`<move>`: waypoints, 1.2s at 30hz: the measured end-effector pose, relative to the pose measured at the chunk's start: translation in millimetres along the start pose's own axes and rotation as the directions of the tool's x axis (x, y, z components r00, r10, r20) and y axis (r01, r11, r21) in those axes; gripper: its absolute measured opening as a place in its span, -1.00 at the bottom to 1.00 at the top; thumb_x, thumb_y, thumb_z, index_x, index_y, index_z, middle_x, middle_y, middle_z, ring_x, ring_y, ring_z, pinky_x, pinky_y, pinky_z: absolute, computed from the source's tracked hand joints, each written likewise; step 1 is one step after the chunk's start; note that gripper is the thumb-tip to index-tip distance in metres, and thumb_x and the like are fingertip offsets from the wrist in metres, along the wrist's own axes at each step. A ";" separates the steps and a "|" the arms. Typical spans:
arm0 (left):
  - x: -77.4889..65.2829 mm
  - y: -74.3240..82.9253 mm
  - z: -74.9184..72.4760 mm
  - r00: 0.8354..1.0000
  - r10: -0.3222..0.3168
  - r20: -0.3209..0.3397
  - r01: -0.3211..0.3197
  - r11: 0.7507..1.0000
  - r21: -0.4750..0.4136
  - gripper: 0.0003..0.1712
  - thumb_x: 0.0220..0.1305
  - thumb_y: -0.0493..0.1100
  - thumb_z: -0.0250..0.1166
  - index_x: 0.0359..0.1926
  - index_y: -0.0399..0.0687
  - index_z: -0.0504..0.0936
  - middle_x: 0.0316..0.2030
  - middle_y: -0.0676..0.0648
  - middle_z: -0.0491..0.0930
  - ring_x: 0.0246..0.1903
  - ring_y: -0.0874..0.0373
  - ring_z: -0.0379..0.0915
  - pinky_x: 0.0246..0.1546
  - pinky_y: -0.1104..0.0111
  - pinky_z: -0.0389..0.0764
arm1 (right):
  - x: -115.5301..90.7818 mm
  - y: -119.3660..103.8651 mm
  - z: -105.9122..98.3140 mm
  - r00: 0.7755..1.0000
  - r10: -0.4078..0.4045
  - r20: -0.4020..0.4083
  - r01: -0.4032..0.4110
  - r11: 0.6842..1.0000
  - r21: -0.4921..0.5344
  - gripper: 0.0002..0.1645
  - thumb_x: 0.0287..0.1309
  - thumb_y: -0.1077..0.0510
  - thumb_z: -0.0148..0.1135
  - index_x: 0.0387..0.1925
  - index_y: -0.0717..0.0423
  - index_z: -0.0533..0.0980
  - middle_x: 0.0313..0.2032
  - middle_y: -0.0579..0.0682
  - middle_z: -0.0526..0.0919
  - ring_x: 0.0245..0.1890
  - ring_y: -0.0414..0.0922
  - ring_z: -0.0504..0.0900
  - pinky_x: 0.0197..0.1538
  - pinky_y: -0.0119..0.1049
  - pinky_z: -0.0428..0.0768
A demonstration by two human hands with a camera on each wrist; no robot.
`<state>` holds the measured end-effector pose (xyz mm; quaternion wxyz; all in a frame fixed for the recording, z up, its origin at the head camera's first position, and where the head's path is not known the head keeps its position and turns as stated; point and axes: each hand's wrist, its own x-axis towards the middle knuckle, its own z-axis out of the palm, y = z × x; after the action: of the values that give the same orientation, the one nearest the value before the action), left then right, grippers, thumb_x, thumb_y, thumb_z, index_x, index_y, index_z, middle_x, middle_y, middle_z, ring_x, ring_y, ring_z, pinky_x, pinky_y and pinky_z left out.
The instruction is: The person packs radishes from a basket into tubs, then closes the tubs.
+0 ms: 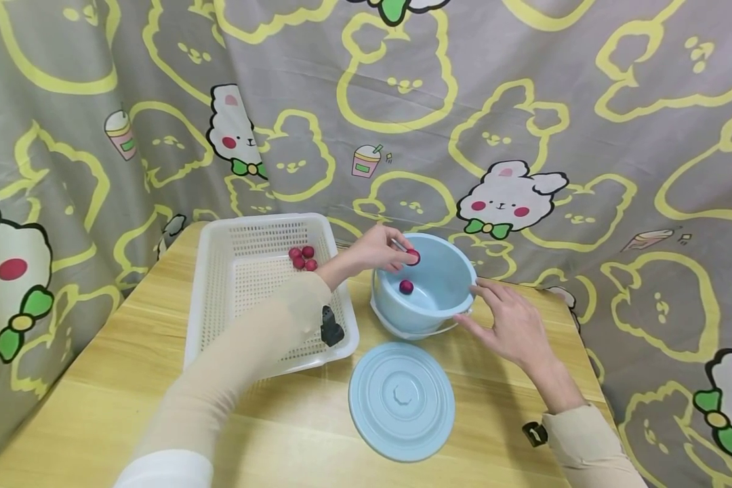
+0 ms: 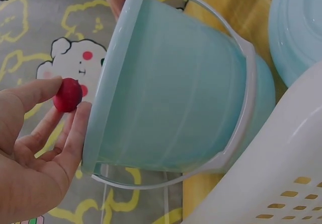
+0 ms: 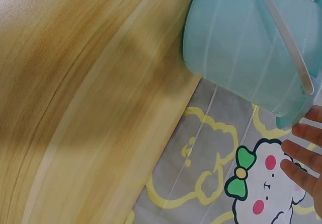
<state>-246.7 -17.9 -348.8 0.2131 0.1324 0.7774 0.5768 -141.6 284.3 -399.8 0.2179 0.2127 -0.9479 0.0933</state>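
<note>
My left hand point(image 1: 379, 249) pinches a small round red fruit point(image 2: 68, 95) between thumb and fingers, just over the left rim of a light blue bucket point(image 1: 423, 271). Another red fruit point(image 1: 406, 287) lies inside on the bucket's bottom. At the bucket's right side, my right hand point(image 1: 512, 322) rests its fingertips on the rim, the fingers fairly straight. In the right wrist view those fingers point(image 3: 304, 156) reach in beside the bucket's rim. To the left, a white perforated basket point(image 1: 219, 285) contains several more red fruits point(image 1: 303, 258) in its back right corner.
A round light blue lid point(image 1: 402, 401) lies flat on the wooden table point(image 1: 299, 434) in front of the bucket. The bucket's pale handle point(image 2: 250, 88) hangs down along its side. Behind the table hangs a grey patterned curtain point(image 1: 317, 81).
</note>
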 end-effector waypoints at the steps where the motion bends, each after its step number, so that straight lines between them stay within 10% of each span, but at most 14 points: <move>1: 0.4 0.1 0.2 1.000 -0.003 -0.001 0.003 1.000 0.000 -0.73 0.33 -0.15 0.50 -0.05 -0.18 0.69 -0.20 -0.24 0.74 -0.34 0.14 0.76 0.04 0.11 0.83 | 0.0 0.1 0.0 1.000 0.000 0.001 0.000 1.000 0.000 -0.23 0.01 -0.29 0.58 0.14 0.09 0.66 0.21 0.16 0.71 0.16 0.25 0.70 0.06 0.28 0.72; 11: 2.5 2.9 2.4 1.000 -0.019 0.007 0.018 1.000 0.020 -0.72 0.35 -0.16 0.49 -0.01 -0.21 0.70 0.00 -0.41 0.72 -0.32 0.07 0.78 0.14 0.00 0.77 | -0.5 0.9 -0.2 1.000 0.004 0.011 -0.004 1.000 -0.006 -0.22 0.02 -0.29 0.58 0.15 0.09 0.66 0.23 0.16 0.70 0.17 0.25 0.70 0.06 0.28 0.72; 18: 1.8 2.1 -0.8 1.000 0.012 0.006 -0.012 1.000 -0.005 -0.72 0.39 -0.18 0.44 0.02 -0.23 0.70 -0.23 -0.20 0.71 -0.13 -0.18 0.80 0.03 0.10 0.83 | -0.1 1.4 -0.8 1.000 -0.002 0.000 0.002 1.000 -0.005 -0.21 0.02 -0.29 0.58 0.16 0.09 0.66 0.23 0.15 0.71 0.17 0.23 0.70 0.03 0.26 0.73; 36: -29.6 -14.1 -43.8 0.999 0.030 0.017 -0.031 0.996 0.089 -0.63 0.44 -0.13 0.39 0.14 -0.23 0.66 -0.19 -0.15 0.70 -0.06 -0.13 0.78 -0.02 0.21 0.85 | -0.9 2.0 1.0 1.000 -0.010 0.000 0.010 1.000 0.000 -0.21 0.03 -0.31 0.56 0.16 0.09 0.66 0.23 0.15 0.71 0.19 0.23 0.69 0.06 0.25 0.73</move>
<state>-241.5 -72.3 -346.2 0.2041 0.1582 0.7987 0.5435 -142.1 286.1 -401.3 0.2184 0.2173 -0.9469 0.0921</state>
